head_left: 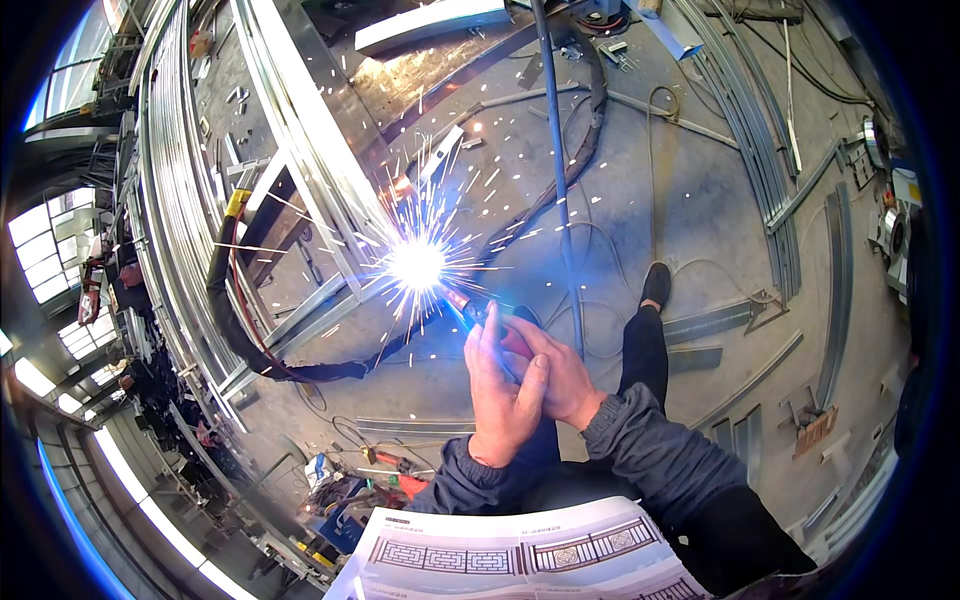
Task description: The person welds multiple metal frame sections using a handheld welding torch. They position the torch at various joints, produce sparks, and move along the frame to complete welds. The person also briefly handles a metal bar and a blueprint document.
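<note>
Both of my hands are together around a welding torch (457, 298) in the middle of the view. My right hand (562, 372) is closed round its handle, where a bit of red shows between the hands. My left hand (500, 400) presses against the torch from the left, fingers pointing forward and thumb raised, partly hiding it. At the torch's tip a white-blue arc throws sparks outward. The glare hides the exact spot on the metal. It burns at the near end of a long bright metal beam (310, 130), beside a cross bar (310, 318).
A printed sheet with railing pictures (520, 555) lies nearest me. A thick black cable (225, 300) loops at the left. A blue pole (560, 170) stands ahead. Steel profiles (745, 130) lie at the right. Tools (375, 475) sit on the floor at lower left.
</note>
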{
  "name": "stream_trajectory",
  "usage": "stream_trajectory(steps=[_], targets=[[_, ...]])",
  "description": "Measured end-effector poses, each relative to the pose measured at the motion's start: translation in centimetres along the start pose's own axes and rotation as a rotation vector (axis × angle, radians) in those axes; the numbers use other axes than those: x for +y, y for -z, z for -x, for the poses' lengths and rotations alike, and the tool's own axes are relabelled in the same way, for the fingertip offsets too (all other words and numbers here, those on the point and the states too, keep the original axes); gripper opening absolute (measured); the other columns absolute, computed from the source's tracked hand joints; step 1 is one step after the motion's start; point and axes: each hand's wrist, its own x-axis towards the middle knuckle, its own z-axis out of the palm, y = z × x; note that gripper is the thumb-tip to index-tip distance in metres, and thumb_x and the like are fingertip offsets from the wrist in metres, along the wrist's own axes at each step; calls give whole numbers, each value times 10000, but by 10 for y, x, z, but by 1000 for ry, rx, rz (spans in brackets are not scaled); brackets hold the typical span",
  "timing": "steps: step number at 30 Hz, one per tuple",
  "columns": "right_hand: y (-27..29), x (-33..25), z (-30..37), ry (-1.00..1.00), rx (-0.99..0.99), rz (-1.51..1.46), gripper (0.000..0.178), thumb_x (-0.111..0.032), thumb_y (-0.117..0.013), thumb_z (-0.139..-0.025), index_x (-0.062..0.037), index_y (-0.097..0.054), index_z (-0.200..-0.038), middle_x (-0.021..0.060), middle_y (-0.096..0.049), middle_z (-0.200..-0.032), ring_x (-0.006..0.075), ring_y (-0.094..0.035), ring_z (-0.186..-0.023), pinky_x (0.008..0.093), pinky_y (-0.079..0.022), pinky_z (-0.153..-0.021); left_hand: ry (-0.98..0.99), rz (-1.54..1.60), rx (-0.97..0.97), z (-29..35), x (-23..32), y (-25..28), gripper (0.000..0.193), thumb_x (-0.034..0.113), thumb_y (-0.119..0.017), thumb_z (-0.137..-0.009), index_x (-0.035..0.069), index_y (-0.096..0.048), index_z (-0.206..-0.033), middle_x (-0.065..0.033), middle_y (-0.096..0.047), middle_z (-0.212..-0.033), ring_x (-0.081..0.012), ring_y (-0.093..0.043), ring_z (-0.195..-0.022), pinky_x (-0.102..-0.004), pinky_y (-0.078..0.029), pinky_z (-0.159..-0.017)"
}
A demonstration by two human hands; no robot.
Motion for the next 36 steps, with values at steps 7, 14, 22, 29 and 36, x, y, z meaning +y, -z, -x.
stream_trajectory(steps=[7,14,22,29,36], targets=[[0,0,-4,-10,-14,-37,524,-298,-746,-1072,-121,-597,-1542,129,-798,-1270,372,-784,-1101,447,-636,-877,75,74,-4,0,3,0,849,90,-788,-970,-5,-389,-1713,-190,-475,-1681,-320,-480,-1524,-440,-368,-1286],[-4,8,1,-20,18,-26,531,-310,-748,-1071,-132,-597,-1548,123,-798,-1280,373,-784,-1102,448,-640,-885,85,84,-29,0,4,-3,848,89,-788,-969,-4,-393,-1713,-182,-481,-1675,-319,-485,-1519,-439,-367,-1286],[-3,13,0,19,11,-41,564,-283,-764,-1054,-134,-579,-1566,112,-790,-1304,352,-780,-1128,448,-634,-883,83,38,-31,-2,5,-1,875,112,-794,-967,-16,-370,-1721,-208,-471,-1668,-321,-453,-1548,-446,-343,-1303],[-1,10,-2,6,-13,-21,572,-297,-744,-1068,-119,-563,-1581,114,-794,-1301,351,-778,-1145,437,-633,-878,95,55,-28,0,5,-2,866,104,-782,-982,-20,-356,-1725,-207,-445,-1703,-310,-452,-1556,-440,-342,-1305],[-5,13,-2,-22,3,-44,565,-318,-743,-1069,-125,-573,-1573,113,-800,-1276,356,-775,-1142,444,-631,-875,103,56,-28,1,-1,-5,865,104,-775,-988,-21,-347,-1729,-202,-448,-1706,-301,-460,-1559,-428,-353,-1303]])
